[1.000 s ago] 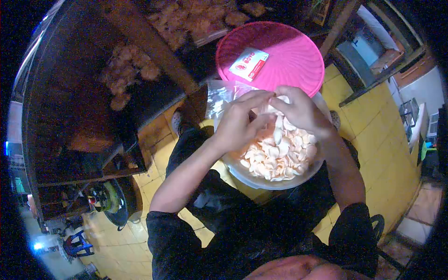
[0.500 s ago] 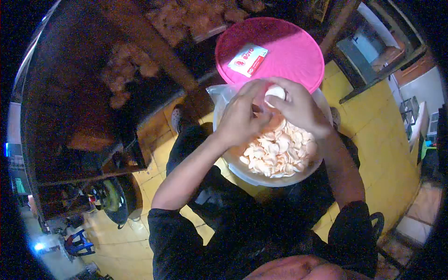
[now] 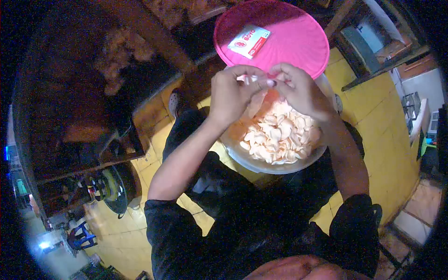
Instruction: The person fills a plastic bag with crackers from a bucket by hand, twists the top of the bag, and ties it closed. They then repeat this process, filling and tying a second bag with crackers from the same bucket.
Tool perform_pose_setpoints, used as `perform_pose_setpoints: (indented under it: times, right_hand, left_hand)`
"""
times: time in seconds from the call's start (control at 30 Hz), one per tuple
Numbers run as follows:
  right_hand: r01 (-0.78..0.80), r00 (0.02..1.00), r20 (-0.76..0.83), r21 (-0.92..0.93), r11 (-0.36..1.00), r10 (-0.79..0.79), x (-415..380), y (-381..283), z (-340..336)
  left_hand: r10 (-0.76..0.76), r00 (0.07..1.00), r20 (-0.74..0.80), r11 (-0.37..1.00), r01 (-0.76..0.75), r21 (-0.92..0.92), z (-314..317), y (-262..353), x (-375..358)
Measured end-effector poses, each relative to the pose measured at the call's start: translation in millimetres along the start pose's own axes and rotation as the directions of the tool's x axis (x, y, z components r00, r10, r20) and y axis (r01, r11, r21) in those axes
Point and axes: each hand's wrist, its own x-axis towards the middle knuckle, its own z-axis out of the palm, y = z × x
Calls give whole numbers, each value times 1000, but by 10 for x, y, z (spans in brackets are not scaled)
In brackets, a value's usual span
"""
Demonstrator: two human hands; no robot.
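Observation:
My left hand and my right hand meet above a large pale tub. Their thumbs and fingers pinch a clear plastic bag, which hangs between them. Parts of the bag are hard to make out against what lies below. Beneath it, thin pale orange-white crackers fill much of the tub, which rests between my legs. Just beyond my fingers is a round pink lid, with a white and red packet marked BOYO lying on it.
Yellow floor tiles surround my legs. To the left stands dark wooden furniture, with a dark pan below it. A wooden frame is at upper right, and a blue stool at lower left.
My fingertips have come together in a pinch on the bag. The round white thing by my right hand no longer shows. Tub and lid appear slightly higher in view.

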Motion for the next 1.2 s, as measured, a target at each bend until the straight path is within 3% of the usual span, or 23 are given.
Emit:
perform_pose_setpoints:
  times: [0.03, 0.1, 0.17, 0.2, 0.23, 0.27, 0.3, 0.37, 0.4, 0.47, 0.53, 0.63, 0.7, 0.73, 0.8, 0.87, 0.93, 0.97, 1.0, 1.03, 1.1, 1.17, 1.2]
  right_hand:
    - [-3, 1000, 6, 1, 1000, 3, -23, 68, 9]
    - [243, 954, 275, -471, 848, -121, -105, 259, 102]
    - [329, 937, 281, -513, 793, -207, -297, 239, 277]
    - [174, 900, 400, -691, 701, 171, -341, 74, 346]
    - [81, 741, 403, -848, 524, 537, -405, -26, 398]
    - [79, 804, 406, -797, 599, 434, -523, 123, 449]
    - [82, 803, 407, -798, 597, 434, -545, 274, 451]
    - [242, 782, 552, -699, 673, 291, -524, 467, 440]
    - [210, 833, 499, -684, 698, 239, -552, 382, 421]
    - [250, 822, 528, -670, 699, 212, -580, 444, 377]
    - [285, 813, 551, -657, 698, 186, -591, 427, 357]
    - [178, 832, 471, -725, 665, 291, -637, 386, 355]
    - [439, 848, 527, -635, 635, -60, -734, 504, 215]
    - [443, 846, 529, -633, 634, -63, -729, 700, 163]
    - [133, 907, 418, -189, 973, -42, -660, 1138, 134]
    - [187, 912, 404, -262, 947, -69, -536, 442, -27]
    - [238, 910, 404, -329, 914, -91, -449, 49, -203]
    - [14, 909, 414, 57, 998, -36, -367, -3, -256]
    - [-219, 896, 443, 423, 879, 10, -300, -50, -287]
    - [-215, 893, 449, 424, 880, 2, -272, -94, -303]
    - [-133, 989, 127, 510, 850, 78, -267, -168, -344]
    - [-175, 985, 80, 499, 849, 156, -226, -279, -304]
    - [-117, 993, 81, 421, 899, 91, -177, -248, -289]
  left_hand:
    - [50, 996, -70, 998, -48, 28, -20, -6, 12]
    - [103, 988, -117, 985, -86, 148, -88, -16, 0]
    - [150, 980, -129, 967, -118, 226, -135, -28, 29]
    - [150, 980, -128, 967, -118, 227, -126, -60, 40]
    - [75, 992, -106, 988, -60, 141, -110, -96, 47]
    - [2, 997, -79, 998, 3, 56, -103, -121, 52]
    - [1, 997, -82, 999, 3, 54, -103, -104, 48]
    - [-59, 998, 15, 979, 61, -195, -107, -57, 24]
    - [-64, 998, 8, 979, 64, -193, -102, -73, 12]
    - [159, 984, -79, 984, -151, 93, -76, -121, 8]
    - [225, 972, -71, 965, -212, 156, -96, -155, 17]
    - [280, 959, -46, 942, -265, 207, -115, -174, 42]
    - [262, 964, -39, 949, -249, 195, -115, -159, 36]
    - [209, 977, -45, 969, -201, 145, -110, -116, 33]
    - [154, 987, -50, 984, -149, 95, -112, -29, 24]
    - [-154, 986, 63, 986, 158, -53, -122, 46, 23]
    - [-105, 987, 119, 989, 116, -91, -96, -32, 38]
    - [-53, 983, 175, 989, 76, -127, -93, -63, 26]
    - [-59, 985, 164, 989, 80, -124, -91, -45, 10]
    - [-82, 975, 207, 978, 119, -172, -73, -14, 1]
    - [-105, 962, 252, 962, 162, -219, -15, 35, -23]
    - [149, 964, 220, 970, -100, -222, 43, 71, -64]
    - [63, 969, 237, 925, 32, -378, 61, 206, -116]
